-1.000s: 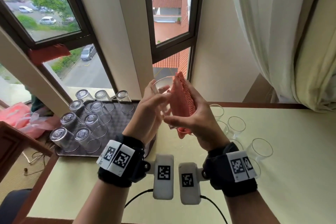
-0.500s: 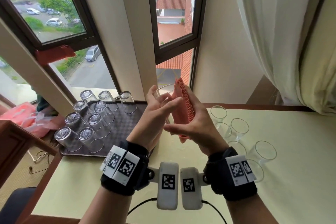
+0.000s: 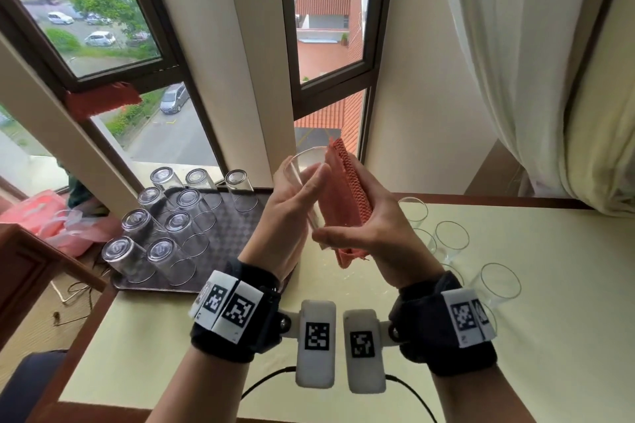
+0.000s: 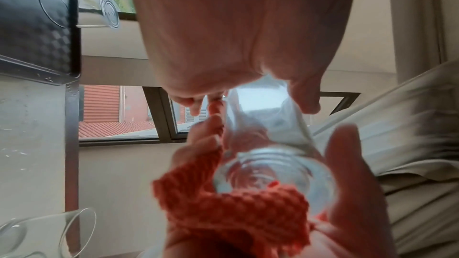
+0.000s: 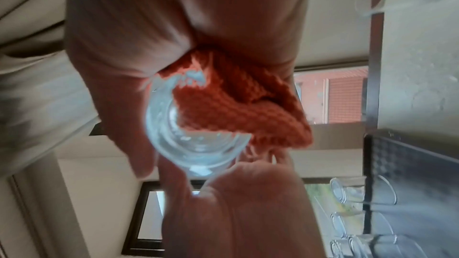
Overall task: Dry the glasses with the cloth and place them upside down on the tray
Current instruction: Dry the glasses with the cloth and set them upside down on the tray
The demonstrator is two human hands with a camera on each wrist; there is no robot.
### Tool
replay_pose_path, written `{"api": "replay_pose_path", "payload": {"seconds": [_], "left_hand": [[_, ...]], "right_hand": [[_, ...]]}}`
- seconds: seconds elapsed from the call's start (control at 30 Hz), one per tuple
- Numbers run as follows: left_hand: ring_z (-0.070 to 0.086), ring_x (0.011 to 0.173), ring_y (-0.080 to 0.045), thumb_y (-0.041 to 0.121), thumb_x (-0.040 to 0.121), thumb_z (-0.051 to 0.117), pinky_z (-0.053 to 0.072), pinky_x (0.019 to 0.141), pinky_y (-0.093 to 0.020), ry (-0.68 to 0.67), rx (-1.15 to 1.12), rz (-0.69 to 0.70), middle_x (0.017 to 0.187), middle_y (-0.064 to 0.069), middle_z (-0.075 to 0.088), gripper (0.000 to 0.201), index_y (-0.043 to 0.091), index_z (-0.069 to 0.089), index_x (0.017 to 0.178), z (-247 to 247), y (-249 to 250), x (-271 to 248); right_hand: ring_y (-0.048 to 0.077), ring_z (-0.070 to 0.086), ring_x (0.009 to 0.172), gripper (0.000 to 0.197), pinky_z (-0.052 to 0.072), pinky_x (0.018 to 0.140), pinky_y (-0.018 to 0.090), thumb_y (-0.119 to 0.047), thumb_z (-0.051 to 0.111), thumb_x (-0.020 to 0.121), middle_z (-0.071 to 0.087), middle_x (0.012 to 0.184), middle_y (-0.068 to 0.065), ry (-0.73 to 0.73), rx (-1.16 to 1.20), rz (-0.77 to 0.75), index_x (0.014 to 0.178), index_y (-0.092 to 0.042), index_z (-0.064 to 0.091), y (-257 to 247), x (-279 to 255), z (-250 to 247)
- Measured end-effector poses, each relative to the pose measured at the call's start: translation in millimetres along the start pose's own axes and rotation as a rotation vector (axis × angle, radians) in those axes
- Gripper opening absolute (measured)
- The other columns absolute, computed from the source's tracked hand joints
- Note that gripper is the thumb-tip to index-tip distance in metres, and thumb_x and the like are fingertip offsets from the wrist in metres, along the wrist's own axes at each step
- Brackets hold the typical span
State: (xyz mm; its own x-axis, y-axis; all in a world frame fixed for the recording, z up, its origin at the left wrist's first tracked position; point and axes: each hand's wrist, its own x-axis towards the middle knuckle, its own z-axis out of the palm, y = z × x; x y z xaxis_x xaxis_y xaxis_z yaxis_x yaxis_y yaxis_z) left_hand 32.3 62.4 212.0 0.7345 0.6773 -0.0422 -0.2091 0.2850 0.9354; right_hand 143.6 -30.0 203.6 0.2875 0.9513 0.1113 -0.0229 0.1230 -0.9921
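**Drying of one glass, in progress above the table**

The glass is held in the air between the two hands, rim pointing away from the person. It is gripped by the left hand, thumb on one side and fingers on the other. The cloth is clamped in the right hand and pressed against the outer wall of the glass; the hands are thus brought together round it.

Compared with a second ago, more of the rim is shown beyond the left fingertips, and the left fingers are laid straighter along the wall. The cloth is kept on the same side. From this it is judged that the glass is being turned or slid against the cloth, so that drying is under way and the placing step is not yet reached. Whether the inside has been wiped cannot be told.

Counts:
- One glass is held in the hands.
- Nine glasses are stood upside down to the left of the left hand, on one dark tray.
- At least five glasses are stood upright on the table to the right of the right hand; a sixth seems to be partly hidden by the right wrist.
- One cloth is in use.

The task is therefore judged to be well past its midpoint.
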Motion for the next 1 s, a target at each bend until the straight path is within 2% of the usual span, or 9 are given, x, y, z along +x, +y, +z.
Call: {"api": "replay_pose_path", "payload": {"seconds": [0.17, 0.27, 0.33, 0.5, 0.67, 0.77, 0.83, 0.9, 1.0], "left_hand": [[0.043, 0.140, -0.034, 0.041, 0.090, 0.063, 0.028, 0.118, -0.060, -0.031, -0.003, -0.007, 0.149, -0.020, 0.046, 0.081, 0.008, 0.025, 0.154, -2, 6, -8], [0.051, 0.133, -0.032, 0.011, 0.102, 0.048, 0.046, 0.109, -0.043, -0.023, 0.017, 0.074, 0.141, -0.024, 0.052, 0.038, -0.002, 0.042, 0.137, -7, 6, -7], [0.059, 0.125, -0.026, 0.011, 0.096, 0.052, 0.054, 0.095, -0.029, -0.054, 0.031, 0.094, 0.135, -0.019, 0.056, 0.031, 0.007, 0.047, 0.126, -4, 13, -9], [0.064, 0.116, -0.023, 0.038, 0.088, 0.060, 0.056, 0.090, -0.033, -0.119, 0.137, 0.117, 0.132, -0.023, 0.055, 0.058, 0.015, 0.042, 0.138, -2, 11, -7], [0.056, 0.129, -0.020, 0.037, 0.080, 0.071, 0.048, 0.108, -0.038, -0.032, 0.181, 0.081, 0.142, -0.015, 0.053, 0.093, 0.006, 0.021, 0.153, -8, 16, -3], [0.062, 0.122, -0.016, 0.025, 0.091, 0.066, 0.055, 0.091, -0.024, -0.048, 0.142, 0.027, 0.136, -0.012, 0.058, 0.077, 0.011, 0.018, 0.151, -6, 10, -4], [0.062, 0.122, -0.018, 0.027, 0.098, 0.058, 0.054, 0.097, -0.032, -0.052, 0.112, 0.016, 0.133, -0.013, 0.060, 0.057, 0.014, 0.031, 0.146, -4, 8, -6], [0.053, 0.132, -0.031, 0.042, 0.091, 0.057, 0.042, 0.111, -0.053, -0.093, 0.092, -0.005, 0.141, -0.020, 0.053, 0.070, 0.011, 0.034, 0.149, -5, 7, -9], [0.046, 0.138, -0.032, 0.043, 0.084, 0.061, 0.032, 0.117, -0.056, -0.061, 0.075, 0.005, 0.147, -0.018, 0.048, 0.076, 0.011, 0.037, 0.149, -7, 6, -10]], "right_hand": [[0.020, 0.065, 0.116, 0.100, 0.054, 0.099, 0.046, -0.021, 0.093, 0.055, 0.069, 0.119, -0.007, 0.044, 0.136, -0.015, 0.143, -0.024, 0.046, -5, -2, 3], [0.000, 0.059, 0.120, 0.098, 0.053, 0.100, 0.033, -0.015, 0.085, 0.065, 0.060, 0.120, -0.031, 0.090, -0.022, -0.080, 0.147, -0.032, 0.035, -8, -2, 11], [0.002, 0.057, 0.124, 0.102, 0.052, 0.102, 0.032, -0.013, 0.084, 0.065, 0.057, 0.126, -0.027, 0.073, -0.031, -0.087, 0.151, -0.028, 0.032, -6, -2, 15], [0.032, 0.065, 0.114, 0.090, 0.057, 0.091, 0.043, -0.013, 0.079, 0.061, 0.062, 0.127, 0.017, -0.038, 0.315, 0.021, 0.144, -0.019, 0.043, -4, -4, 9], [0.015, 0.062, 0.121, 0.102, 0.057, 0.095, 0.046, -0.016, 0.083, 0.065, 0.060, 0.133, -0.004, 0.127, 0.050, -0.044, 0.153, -0.025, 0.031, -6, -4, 11], [0.011, 0.057, 0.127, 0.109, 0.053, 0.102, 0.045, -0.017, 0.086, 0.064, 0.054, 0.139, -0.009, 0.089, -0.021, -0.060, 0.154, -0.027, 0.027, -1, -3, 13], [0.018, 0.060, 0.124, 0.102, 0.053, 0.101, 0.043, -0.017, 0.086, 0.062, 0.061, 0.134, -0.002, 0.025, 0.087, -0.021, 0.150, -0.027, 0.034, 0, -6, 12], [0.026, 0.063, 0.119, 0.093, 0.054, 0.098, 0.042, -0.020, 0.082, 0.060, 0.065, 0.127, 0.005, -0.032, 0.207, 0.024, 0.144, -0.025, 0.042, -1, -8, 6], [0.026, 0.065, 0.117, 0.083, 0.054, 0.099, 0.046, -0.011, 0.081, 0.063, 0.067, 0.124, 0.003, 0.023, 0.192, 0.025, 0.138, -0.028, 0.048, -2, -9, 1]]}}
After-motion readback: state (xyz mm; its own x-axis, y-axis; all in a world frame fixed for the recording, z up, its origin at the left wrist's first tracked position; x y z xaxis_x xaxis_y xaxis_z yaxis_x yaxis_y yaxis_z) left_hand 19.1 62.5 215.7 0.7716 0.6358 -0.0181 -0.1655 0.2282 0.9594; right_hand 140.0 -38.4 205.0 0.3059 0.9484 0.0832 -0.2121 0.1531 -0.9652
